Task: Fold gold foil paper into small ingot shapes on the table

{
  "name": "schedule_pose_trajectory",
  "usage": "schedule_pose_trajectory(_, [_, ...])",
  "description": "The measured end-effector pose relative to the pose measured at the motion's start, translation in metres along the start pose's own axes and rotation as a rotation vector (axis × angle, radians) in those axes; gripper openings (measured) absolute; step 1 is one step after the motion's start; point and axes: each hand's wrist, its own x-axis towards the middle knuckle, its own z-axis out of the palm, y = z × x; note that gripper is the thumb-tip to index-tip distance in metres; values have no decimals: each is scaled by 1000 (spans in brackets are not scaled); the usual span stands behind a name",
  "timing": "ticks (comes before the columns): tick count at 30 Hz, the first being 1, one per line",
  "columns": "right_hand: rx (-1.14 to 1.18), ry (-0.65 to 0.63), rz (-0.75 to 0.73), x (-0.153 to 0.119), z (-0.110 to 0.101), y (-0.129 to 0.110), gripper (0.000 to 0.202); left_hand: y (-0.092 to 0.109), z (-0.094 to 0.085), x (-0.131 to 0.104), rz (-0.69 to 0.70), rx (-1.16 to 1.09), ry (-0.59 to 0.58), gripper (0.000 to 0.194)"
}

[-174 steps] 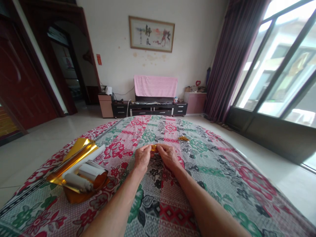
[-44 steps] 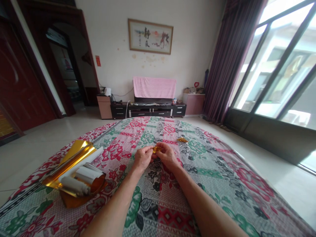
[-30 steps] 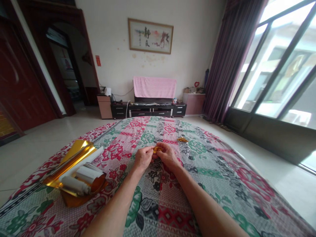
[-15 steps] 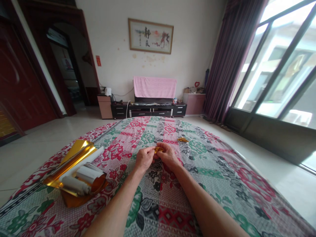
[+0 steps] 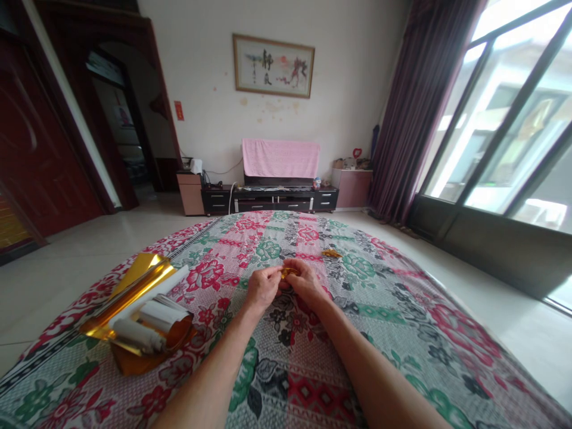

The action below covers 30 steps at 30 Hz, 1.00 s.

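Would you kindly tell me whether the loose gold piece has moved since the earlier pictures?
No; the loose gold piece lies in the same place beside the printed green flower.

Two bare forearms (image 5: pixel 214 369), broad near the elbows, taper to slimmer wrists (image 5: pixel 252 310) and bare hands (image 5: pixel 263 289).

Pink cloth (image 5: pixel 280 158) below framed picture (image 5: pixel 273 65); purple curtain (image 5: pixel 413 113).

The place looks like a home's living room: a framed calligraphy picture (image 5: pixel 273 65), purple curtain (image 5: pixel 415 113), low black cabinet (image 5: pixel 256 206) and large flowered cloth (image 5: pixel 370 311) show it.
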Motion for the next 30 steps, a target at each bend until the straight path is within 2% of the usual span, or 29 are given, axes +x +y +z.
schedule_pose_trajectory(12, [-31, -7, 15, -1, -2, -2, 37, 4, -1, -2, -35, -67, -15, 34])
schedule_pose_trajectory(16, [-50, 11, 26, -4, -4, -8, 34, 16, -7, -4, -139, -114, 0, 34])
schedule_pose_trajectory(19, [-158, 84, 29, -6, -5, -11, 33, 25, -15, -5, -261, -76, 46, 33])
schedule_pose_trajectory(22, [-292, 96, -87, -8, -7, -12, 29, 28, -21, -4, -313, 24, 47, 28])
schedule_pose_trajectory(26, [-435, 14, -286, -10, -9, -13, 29, 27, -22, -2, -357, 151, 23, 25])
schedule_pose_trajectory(30, [-530, -73, -356, -10, -9, -11, 24, 29, -21, -2, -383, 208, -6, 24])
